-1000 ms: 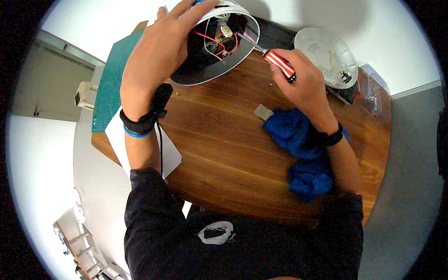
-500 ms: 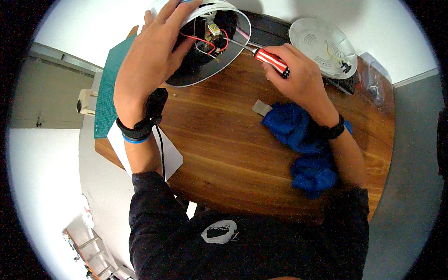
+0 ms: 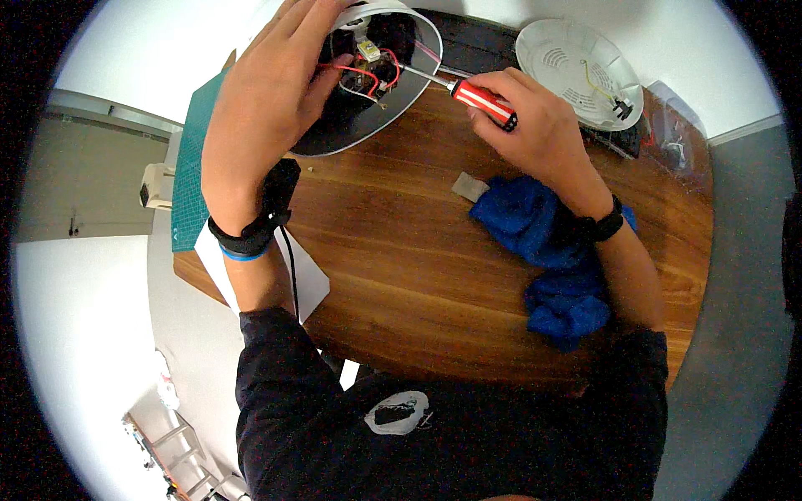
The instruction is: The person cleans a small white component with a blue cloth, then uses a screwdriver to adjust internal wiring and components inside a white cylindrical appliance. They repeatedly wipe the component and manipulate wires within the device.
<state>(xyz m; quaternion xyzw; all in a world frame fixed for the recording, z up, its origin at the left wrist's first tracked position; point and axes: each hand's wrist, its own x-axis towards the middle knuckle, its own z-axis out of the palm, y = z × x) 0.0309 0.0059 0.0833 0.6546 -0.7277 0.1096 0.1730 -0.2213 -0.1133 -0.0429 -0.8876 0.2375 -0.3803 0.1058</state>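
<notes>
At the top of the view, my left hand [image 3: 255,125] grips a white-rimmed round housing [image 3: 384,121] with a dark interior, fingers over its upper side and thumb inside by the red wires [image 3: 359,71]. Inside sits a small yellow-and-white component [image 3: 368,50] among other parts and wires. My right hand [image 3: 539,134] is wrapped round a screwdriver [image 3: 483,103] with a red-and-white striped handle. Its metal shaft reaches into the housing, with the tip beside the wiring; exact contact is too small to make out.
A perforated white round cover [image 3: 568,50] with a plug rests at back right, beside a clear plastic bag [image 3: 677,150]. A blue cloth [image 3: 535,225] lies beneath my right wrist. A green cutting mat [image 3: 192,192] and white paper [image 3: 307,284] lie left on the wooden desk [image 3: 409,275].
The housing has shifted left and slightly up in view. My right hand and screwdriver have moved the same way, and my left thumb now reaches inside the housing among the wires.
</notes>
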